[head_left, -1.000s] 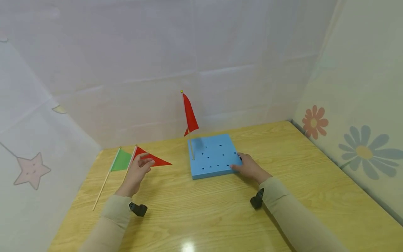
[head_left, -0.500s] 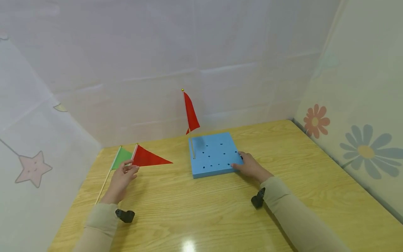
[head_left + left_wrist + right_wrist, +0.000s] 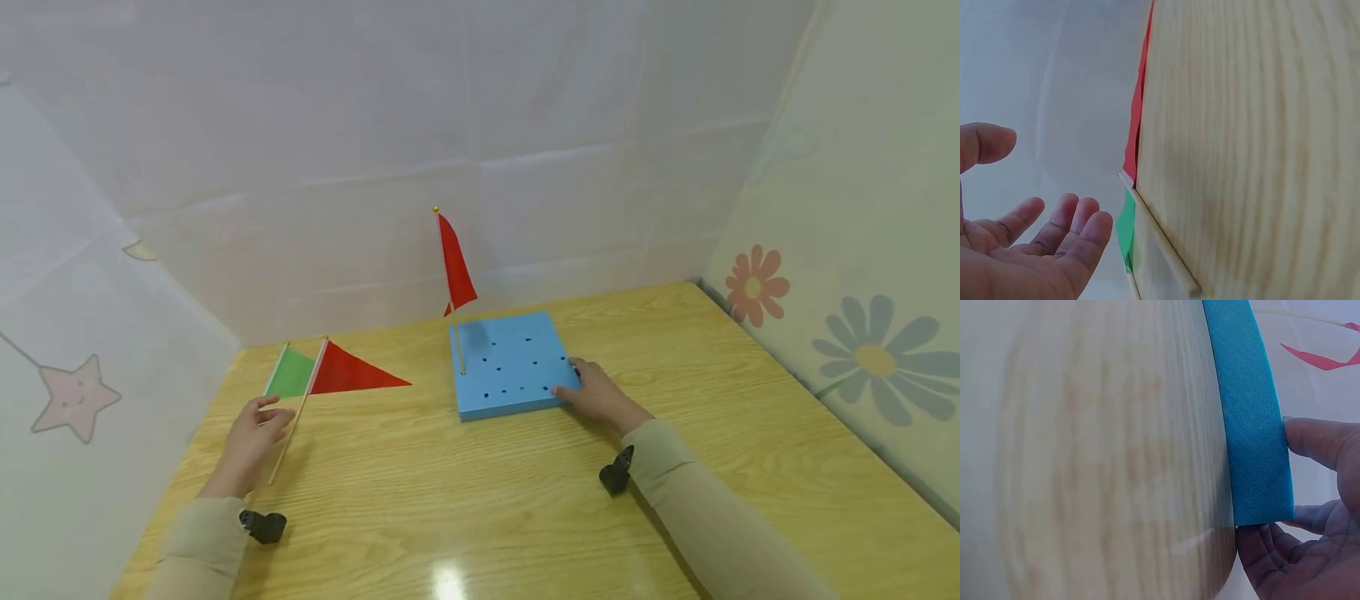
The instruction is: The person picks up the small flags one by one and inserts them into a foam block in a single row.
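At eight o'clock on a wood-grain worktop (image 3: 420,500), a person's left hand (image 3: 249,433) hangs with its fingers loosely bent and its thumb spread well apart, grasping nothing. Across at four o'clock, the right hand (image 3: 596,396) grasps the near corner of a blue block (image 3: 513,354), thumb on the top edge and fingers bent against the side. A beige sleeve (image 3: 705,517) covers each forearm, and a small black camera (image 3: 617,472) sits at each wrist.

The block rests flat on the worktop, its square top dotted with small dark holes. One hole, on the block's nine o'clock side, holds the pole of an upright red flag (image 3: 456,265); the pole leans slightly toward eleven, topped by a gold bead, its cloth drooping in a fold.

Two more flags lie on the worktop near the left hand. At one o'clock from it is a green flag (image 3: 292,372), its pole mostly hidden by the hand. At two o'clock lies a second red flag (image 3: 351,371), a long triangle with its tip toward three and its pale wooden pole running toward seven, right against the green cloth.
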`<act>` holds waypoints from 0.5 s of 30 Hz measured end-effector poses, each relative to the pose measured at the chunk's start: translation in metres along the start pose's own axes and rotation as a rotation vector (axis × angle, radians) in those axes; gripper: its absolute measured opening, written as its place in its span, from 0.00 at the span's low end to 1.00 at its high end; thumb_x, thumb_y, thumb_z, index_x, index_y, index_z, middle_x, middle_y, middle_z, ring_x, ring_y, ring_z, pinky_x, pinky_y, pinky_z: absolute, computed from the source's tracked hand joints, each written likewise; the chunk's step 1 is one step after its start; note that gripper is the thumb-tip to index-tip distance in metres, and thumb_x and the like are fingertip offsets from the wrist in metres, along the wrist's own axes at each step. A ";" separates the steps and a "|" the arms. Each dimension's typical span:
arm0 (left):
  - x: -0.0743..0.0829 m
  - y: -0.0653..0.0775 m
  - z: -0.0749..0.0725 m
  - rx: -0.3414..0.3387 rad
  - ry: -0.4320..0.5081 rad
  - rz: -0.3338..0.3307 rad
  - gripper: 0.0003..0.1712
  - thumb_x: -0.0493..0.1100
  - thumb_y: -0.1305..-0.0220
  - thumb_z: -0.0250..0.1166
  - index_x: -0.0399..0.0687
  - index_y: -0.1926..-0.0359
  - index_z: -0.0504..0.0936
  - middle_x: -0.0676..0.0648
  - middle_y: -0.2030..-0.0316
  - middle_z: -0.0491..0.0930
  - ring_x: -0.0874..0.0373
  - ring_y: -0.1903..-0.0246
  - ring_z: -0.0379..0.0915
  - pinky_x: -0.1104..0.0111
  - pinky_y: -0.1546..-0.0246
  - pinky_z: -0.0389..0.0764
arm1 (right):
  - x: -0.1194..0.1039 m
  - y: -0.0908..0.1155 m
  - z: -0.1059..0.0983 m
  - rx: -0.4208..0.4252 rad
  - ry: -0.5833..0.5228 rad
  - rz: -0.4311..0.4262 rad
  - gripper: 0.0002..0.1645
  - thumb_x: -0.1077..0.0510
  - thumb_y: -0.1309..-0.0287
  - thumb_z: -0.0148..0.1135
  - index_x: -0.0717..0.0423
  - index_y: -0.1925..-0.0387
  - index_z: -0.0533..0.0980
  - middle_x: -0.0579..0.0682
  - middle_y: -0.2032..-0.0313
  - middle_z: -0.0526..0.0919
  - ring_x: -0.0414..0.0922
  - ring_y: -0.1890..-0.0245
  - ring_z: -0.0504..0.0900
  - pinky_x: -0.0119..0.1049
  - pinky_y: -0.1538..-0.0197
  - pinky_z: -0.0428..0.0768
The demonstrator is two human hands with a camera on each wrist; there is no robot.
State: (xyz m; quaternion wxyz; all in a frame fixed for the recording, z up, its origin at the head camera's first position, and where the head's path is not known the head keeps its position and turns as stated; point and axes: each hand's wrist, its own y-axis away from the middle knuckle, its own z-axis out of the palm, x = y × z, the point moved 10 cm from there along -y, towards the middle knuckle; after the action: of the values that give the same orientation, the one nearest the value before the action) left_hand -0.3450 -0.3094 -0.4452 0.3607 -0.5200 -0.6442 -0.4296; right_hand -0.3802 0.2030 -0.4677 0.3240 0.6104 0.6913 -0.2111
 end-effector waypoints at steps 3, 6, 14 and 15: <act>-0.005 0.000 -0.005 -0.007 -0.002 -0.016 0.39 0.45 0.18 0.51 0.31 0.21 0.44 0.29 0.33 0.61 0.29 0.32 0.60 0.50 0.32 0.67 | 0.001 0.000 -0.002 0.005 -0.006 -0.001 0.46 0.53 0.25 0.60 0.78 0.25 0.50 0.81 0.30 0.56 0.73 0.29 0.58 0.64 0.30 0.63; -0.010 -0.001 -0.009 0.007 -0.022 -0.026 0.38 0.45 0.18 0.51 0.29 0.22 0.46 0.30 0.35 0.65 0.34 0.34 0.65 0.61 0.38 0.75 | 0.001 0.000 -0.002 0.008 -0.009 0.001 0.46 0.53 0.25 0.60 0.78 0.25 0.50 0.81 0.30 0.56 0.73 0.29 0.59 0.65 0.31 0.63; -0.021 -0.005 -0.014 0.040 -0.036 -0.041 0.37 0.43 0.20 0.54 0.27 0.24 0.49 0.36 0.41 0.71 0.61 0.52 0.73 0.76 0.54 0.78 | -0.001 0.001 0.000 0.009 -0.010 -0.011 0.45 0.53 0.25 0.60 0.79 0.25 0.50 0.81 0.31 0.56 0.73 0.30 0.61 0.65 0.31 0.65; -0.022 -0.005 -0.015 0.042 -0.038 -0.043 0.37 0.43 0.20 0.54 0.27 0.24 0.49 0.36 0.41 0.71 0.60 0.52 0.73 0.76 0.55 0.78 | -0.001 0.001 0.000 0.008 -0.012 -0.013 0.45 0.54 0.25 0.60 0.79 0.25 0.50 0.81 0.31 0.56 0.73 0.30 0.61 0.64 0.32 0.65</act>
State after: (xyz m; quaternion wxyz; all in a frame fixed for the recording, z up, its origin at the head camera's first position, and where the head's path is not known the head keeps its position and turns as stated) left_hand -0.3454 -0.3313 -0.4606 0.3500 -0.5065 -0.6707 -0.4138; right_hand -0.3791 0.2024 -0.4671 0.3240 0.6060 0.6925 -0.2197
